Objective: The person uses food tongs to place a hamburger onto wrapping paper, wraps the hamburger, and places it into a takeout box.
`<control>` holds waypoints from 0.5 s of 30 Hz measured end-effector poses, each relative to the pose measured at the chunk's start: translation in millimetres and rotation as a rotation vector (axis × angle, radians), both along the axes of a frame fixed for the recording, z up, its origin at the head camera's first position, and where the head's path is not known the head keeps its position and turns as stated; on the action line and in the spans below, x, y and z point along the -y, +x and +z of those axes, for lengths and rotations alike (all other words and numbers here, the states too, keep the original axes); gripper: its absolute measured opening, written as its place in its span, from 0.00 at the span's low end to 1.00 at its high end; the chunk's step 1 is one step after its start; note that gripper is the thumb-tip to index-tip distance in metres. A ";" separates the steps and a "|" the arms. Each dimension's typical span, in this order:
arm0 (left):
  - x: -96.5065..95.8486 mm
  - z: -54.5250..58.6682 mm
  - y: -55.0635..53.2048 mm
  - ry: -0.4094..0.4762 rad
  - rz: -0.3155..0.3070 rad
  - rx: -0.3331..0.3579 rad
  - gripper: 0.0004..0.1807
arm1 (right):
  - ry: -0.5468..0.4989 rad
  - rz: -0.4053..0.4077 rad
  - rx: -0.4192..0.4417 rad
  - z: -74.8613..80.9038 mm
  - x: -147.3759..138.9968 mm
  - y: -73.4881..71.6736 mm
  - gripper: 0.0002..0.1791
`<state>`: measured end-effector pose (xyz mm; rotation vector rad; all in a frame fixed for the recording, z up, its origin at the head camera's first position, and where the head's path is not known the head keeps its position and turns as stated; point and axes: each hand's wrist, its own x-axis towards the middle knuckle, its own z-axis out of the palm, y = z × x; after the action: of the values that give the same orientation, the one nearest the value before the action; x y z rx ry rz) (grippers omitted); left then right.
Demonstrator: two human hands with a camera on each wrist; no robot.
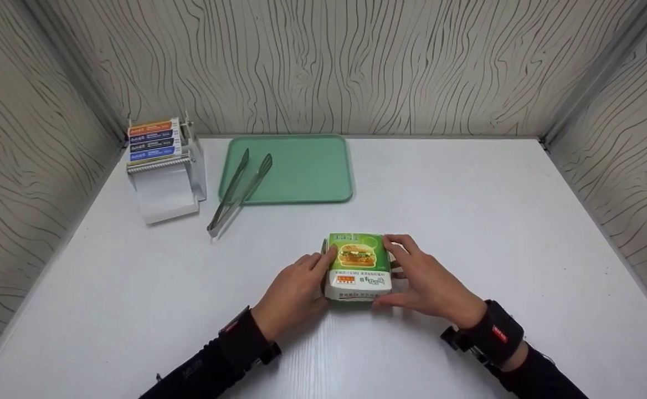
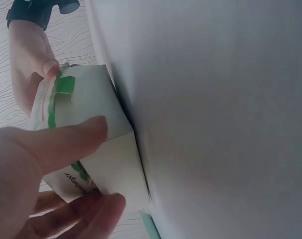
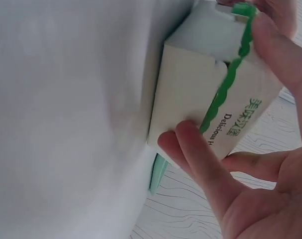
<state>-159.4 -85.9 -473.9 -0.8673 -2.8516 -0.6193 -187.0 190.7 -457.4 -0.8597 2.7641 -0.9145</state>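
A burger box point(image 1: 358, 266), green and white with a burger printed on its lid, sits on the white table with its lid down. My left hand point(image 1: 297, 285) holds it at the left side. In the left wrist view its thumb point(image 2: 76, 142) lies against the pale front wall near the corner, its other fingers along the side. From the right, my right hand point(image 1: 429, 280) grips the box. Two of its fingers point(image 3: 198, 154) touch the side wall lettered "Delicious", while the thumb point(image 3: 278, 50) is at the front by the green tab point(image 3: 243, 9).
Behind the box, a green tray point(image 1: 307, 172) lies near the back wall. Metal tongs point(image 1: 239, 194) rest spread over its left edge, their hinge end on the table. A label dispenser point(image 1: 163, 166) with coloured label rolls stands at the back left. Patterned walls enclose the table.
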 end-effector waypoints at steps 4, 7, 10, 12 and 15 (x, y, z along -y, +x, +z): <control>1.8 2.2 1.1 -0.001 -0.039 0.020 0.51 | -0.012 0.021 -0.018 -1.5 -0.6 0.3 0.60; 2.0 2.3 1.1 0.012 -0.043 0.048 0.54 | 0.004 0.026 -0.025 -1.3 0.9 2.7 0.60; 1.2 0.2 0.1 0.011 -0.035 0.070 0.55 | 0.052 0.020 -0.025 -0.6 3.1 4.9 0.61; 0.6 -1.5 -0.7 0.017 -0.036 0.090 0.57 | 0.073 0.009 -0.020 -1.5 5.0 5.5 0.63; -0.2 -3.2 -2.2 0.022 -0.048 0.103 0.59 | 0.088 -0.014 -0.036 -4.5 8.1 6.4 0.64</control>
<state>-161.6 -85.7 -477.1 -0.9285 -2.9159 -0.7200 -180.6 182.5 -461.9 -0.8510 2.8204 -0.7800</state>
